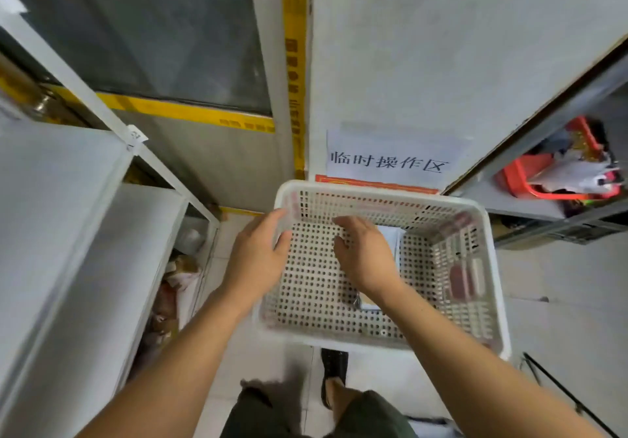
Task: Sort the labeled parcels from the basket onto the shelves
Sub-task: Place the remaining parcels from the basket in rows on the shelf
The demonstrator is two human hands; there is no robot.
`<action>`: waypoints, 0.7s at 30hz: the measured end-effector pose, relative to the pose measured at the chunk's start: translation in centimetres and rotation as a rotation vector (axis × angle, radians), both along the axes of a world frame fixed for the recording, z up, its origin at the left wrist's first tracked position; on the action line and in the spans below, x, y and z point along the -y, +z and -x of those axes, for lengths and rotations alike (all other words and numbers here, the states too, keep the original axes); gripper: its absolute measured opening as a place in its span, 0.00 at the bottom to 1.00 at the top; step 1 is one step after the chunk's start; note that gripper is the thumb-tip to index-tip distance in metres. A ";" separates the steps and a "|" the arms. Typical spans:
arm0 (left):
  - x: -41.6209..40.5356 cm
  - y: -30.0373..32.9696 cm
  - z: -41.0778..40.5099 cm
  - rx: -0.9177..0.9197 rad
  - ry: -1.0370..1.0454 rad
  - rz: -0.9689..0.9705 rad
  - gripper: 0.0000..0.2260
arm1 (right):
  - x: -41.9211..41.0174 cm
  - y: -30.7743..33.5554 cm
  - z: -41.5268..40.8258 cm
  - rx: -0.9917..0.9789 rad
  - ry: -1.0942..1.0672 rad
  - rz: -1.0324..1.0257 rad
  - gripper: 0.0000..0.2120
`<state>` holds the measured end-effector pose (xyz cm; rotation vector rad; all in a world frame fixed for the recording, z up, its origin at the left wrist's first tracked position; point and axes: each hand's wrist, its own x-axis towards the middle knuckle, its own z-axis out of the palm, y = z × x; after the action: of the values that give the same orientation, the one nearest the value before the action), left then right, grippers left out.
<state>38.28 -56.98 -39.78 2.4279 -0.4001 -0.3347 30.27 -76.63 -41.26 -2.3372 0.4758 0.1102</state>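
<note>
- Reaching forward from the bottom of the view, both bare forearms angle toward the white perforated basket (pixel 380 267), which sits just past the middle toward 3 o'clock.
- The left hand (pixel 256 257) is at the basket's 9 o'clock rim, palm turned inward, fingers loosely extended toward the top corner and thumb near the rim; whether it actually touches the plastic cannot be told, and it holds nothing.
- The right hand (pixel 365 252) is inside the basket, back of the hand up, fingers bent downward over a pale flat parcel (pixel 390 238) that lies on the basket floor.
- Most of the parcel is hidden under the hand and wrist: one end shows past the knuckles toward 1 o'clock, another edge shows below the wrist toward 6 o'clock. Whether the fingers pinch it or merely rest on it cannot be told.
- White metal shelves (pixel 68 233) stand at 9 o'clock, with cartons dimly visible on a lower level.
- Another shelf unit (pixel 543 213) at 2 o'clock carries a red basket (pixel 530 179) of mixed items.
- On the wall at 12 o'clock, just above the basket's far rim, hangs a paper sign (pixel 390 159) with printed characters.
- A foot in a dark sandal (pixel 334 380) stands on the tiled floor at 6 o'clock.
</note>
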 end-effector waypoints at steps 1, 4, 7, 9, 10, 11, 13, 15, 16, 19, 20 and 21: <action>1.8 -1.5 0.0 -0.037 -0.036 -0.010 0.18 | 1.5 -1.5 0.7 -0.042 -0.015 -0.006 0.19; 6.8 -6.7 -0.2 -0.175 -0.147 -0.057 0.21 | 5.6 -5.9 2.4 -0.172 -0.088 -0.024 0.21; 10.8 -12.7 0.0 -0.297 -0.244 -0.119 0.23 | 8.6 -10.5 3.8 -0.265 -0.179 -0.048 0.21; 13.1 -16.8 0.5 -0.353 -0.301 -0.158 0.23 | 10.4 -13.7 4.7 -0.306 -0.253 -0.067 0.22; 14.1 -18.8 0.9 -0.386 -0.316 -0.175 0.24 | 11.2 -15.4 5.2 -0.327 -0.287 -0.079 0.22; 15.1 -20.9 1.2 -0.418 -0.320 -0.192 0.25 | 11.9 -17.2 5.5 -0.350 -0.314 -0.085 0.23; 16.7 -25.0 1.9 -0.473 -0.313 -0.221 0.26 | 13.1 -20.8 5.9 -0.387 -0.344 -0.077 0.24; 18.1 -29.1 2.5 -0.531 -0.292 -0.235 0.28 | 14.2 -24.5 6.1 -0.421 -0.358 -0.077 0.26; 18.9 -31.1 2.8 -0.564 -0.274 -0.237 0.30 | 14.7 -26.3 6.1 -0.438 -0.372 -0.091 0.27; 20.6 -36.1 3.4 -0.655 -0.194 -0.194 0.35 | 15.9 -31.4 5.9 -0.498 -0.461 -0.174 0.30; 21.1 -37.4 3.5 -0.693 -0.168 -0.181 0.38 | 16.3 -32.9 5.8 -0.513 -0.485 -0.211 0.30; 21.5 -38.7 3.4 -0.734 -0.144 -0.179 0.40 | 16.6 -34.2 5.7 -0.525 -0.505 -0.255 0.31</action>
<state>34.83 -78.51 -78.45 2.2416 -0.2147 -1.3114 24.57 -93.19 -75.50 -1.8588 1.2168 0.5148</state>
